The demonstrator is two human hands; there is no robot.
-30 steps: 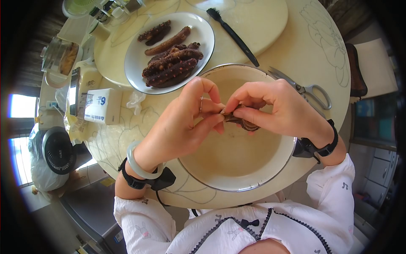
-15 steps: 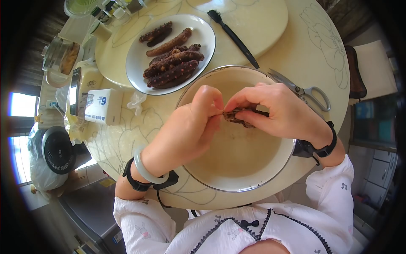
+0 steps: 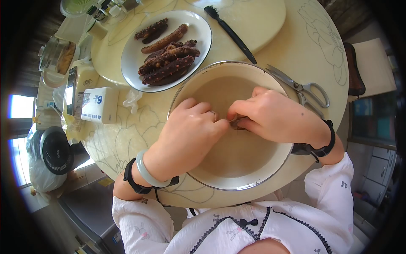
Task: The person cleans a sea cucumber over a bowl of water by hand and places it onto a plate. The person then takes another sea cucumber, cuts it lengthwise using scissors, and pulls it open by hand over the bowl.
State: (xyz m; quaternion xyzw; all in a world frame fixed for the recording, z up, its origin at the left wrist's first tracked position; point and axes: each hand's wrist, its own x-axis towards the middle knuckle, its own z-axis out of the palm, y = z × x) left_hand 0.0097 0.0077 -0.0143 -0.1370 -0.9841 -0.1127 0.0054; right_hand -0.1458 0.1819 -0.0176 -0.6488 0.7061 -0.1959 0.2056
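Note:
Both hands meet over a wide enamel basin [image 3: 253,183] of cloudy, tan water. My right hand [image 3: 277,116] is closed round a dark brown sea cucumber [image 3: 238,122], of which only a small part shows between the fingers. My left hand [image 3: 190,133] is closed too, its thumb and forefinger pinching at that same piece's left end; its fingertips are partly hidden. Behind the basin, a white plate [image 3: 129,67] bears several dark, knobbly sea cucumbers [image 3: 169,61]. A pair of scissors [image 3: 308,88] lies open-bladed by the basin's right rim, near my right hand.
Beyond the basin, a black brush [image 3: 232,36] rests partly on the raised round turntable [image 3: 262,21]. To the left are a tissue pack [image 3: 99,106], crumpled white plastic [image 3: 133,100] and a glass pot [image 3: 61,57]. A black fan [image 3: 57,150] stands past the table edge.
My left hand has turned palm down, its knuckles now facing up, and covers more of the sea cucumber. My right hand has dipped slightly toward the water. The view has shifted a little.

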